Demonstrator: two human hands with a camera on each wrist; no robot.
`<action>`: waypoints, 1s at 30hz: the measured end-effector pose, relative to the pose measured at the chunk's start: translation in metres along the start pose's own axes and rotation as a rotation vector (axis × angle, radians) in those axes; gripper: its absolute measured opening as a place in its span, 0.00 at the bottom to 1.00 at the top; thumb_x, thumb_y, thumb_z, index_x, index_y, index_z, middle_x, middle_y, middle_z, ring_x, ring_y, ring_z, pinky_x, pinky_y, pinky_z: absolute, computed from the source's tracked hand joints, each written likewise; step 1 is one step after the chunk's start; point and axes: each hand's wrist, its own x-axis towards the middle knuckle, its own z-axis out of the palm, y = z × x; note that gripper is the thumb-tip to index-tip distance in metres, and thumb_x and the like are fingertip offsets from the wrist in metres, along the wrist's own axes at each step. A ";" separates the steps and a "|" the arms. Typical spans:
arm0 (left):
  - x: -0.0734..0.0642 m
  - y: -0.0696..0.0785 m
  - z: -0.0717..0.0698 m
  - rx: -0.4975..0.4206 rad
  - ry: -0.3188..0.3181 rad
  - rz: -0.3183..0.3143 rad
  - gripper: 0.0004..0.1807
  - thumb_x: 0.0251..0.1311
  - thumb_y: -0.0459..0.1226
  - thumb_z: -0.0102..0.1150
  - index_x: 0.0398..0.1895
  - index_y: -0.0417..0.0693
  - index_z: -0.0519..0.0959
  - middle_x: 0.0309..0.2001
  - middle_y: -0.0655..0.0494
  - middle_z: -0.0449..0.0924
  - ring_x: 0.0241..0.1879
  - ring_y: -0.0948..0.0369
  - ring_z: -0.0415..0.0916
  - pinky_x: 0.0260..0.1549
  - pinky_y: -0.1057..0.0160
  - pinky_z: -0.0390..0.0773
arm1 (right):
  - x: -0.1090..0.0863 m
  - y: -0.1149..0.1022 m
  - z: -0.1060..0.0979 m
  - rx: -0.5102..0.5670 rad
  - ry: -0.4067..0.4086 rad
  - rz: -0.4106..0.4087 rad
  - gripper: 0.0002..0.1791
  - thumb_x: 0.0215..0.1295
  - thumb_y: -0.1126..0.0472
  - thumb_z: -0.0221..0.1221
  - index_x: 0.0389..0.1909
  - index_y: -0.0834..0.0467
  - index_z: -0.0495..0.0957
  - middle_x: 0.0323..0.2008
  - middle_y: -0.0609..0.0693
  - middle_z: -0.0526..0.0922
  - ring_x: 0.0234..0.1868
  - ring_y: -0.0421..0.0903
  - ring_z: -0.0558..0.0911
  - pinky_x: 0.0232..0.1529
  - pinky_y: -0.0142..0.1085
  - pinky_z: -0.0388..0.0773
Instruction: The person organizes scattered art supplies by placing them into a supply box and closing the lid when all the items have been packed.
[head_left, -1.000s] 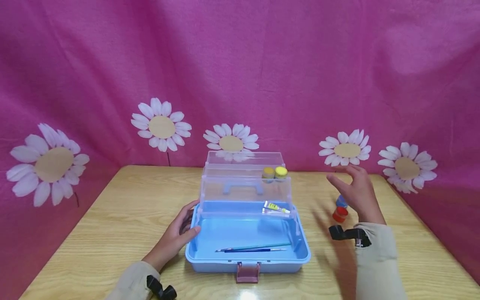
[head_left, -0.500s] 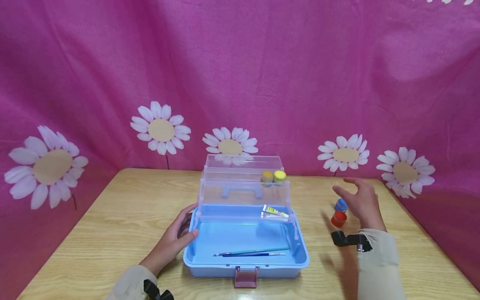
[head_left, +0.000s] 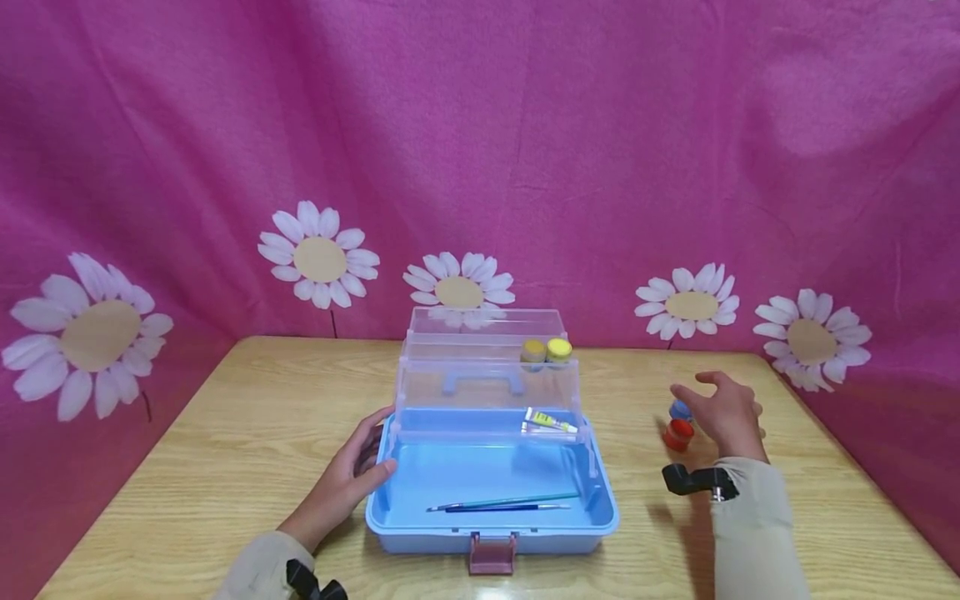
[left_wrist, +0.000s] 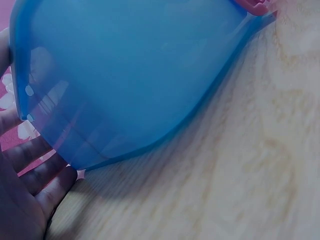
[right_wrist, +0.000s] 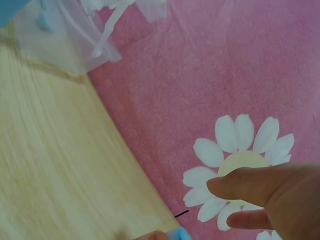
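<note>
the left hand point(head_left: 343, 473) gripped the left wall of a blue box point(head_left: 480, 467) between thumb and fingers, two brushes point(head_left: 510, 501) lay inside, and farther right a red jar point(head_left: 678, 435) and a part-hidden blue jar point(head_left: 679, 409) sat on the bench point(head_left: 225, 450) near the right hand point(head_left: 727, 417), its fingers spread.

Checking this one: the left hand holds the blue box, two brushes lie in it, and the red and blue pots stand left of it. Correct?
Not quite: the head view shows the red pot and blue pot right of the box, near the right hand. The left hand does hold the box, and two brushes lie in it.
</note>
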 end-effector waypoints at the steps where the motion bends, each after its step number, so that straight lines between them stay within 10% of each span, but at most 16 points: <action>1: 0.000 0.000 0.000 -0.001 0.001 0.001 0.35 0.64 0.48 0.57 0.71 0.73 0.54 0.71 0.49 0.60 0.68 0.48 0.60 0.66 0.46 0.60 | 0.001 0.001 0.001 -0.001 -0.005 0.011 0.42 0.65 0.39 0.55 0.69 0.64 0.60 0.62 0.77 0.54 0.58 0.73 0.56 0.47 0.64 0.61; 30: 0.000 -0.001 -0.001 0.007 0.010 0.014 0.35 0.64 0.47 0.57 0.71 0.72 0.54 0.70 0.50 0.61 0.68 0.49 0.61 0.66 0.47 0.61 | 0.009 0.013 0.021 -0.057 -0.006 0.106 0.37 0.63 0.49 0.58 0.67 0.66 0.60 0.51 0.76 0.58 0.54 0.72 0.55 0.46 0.65 0.56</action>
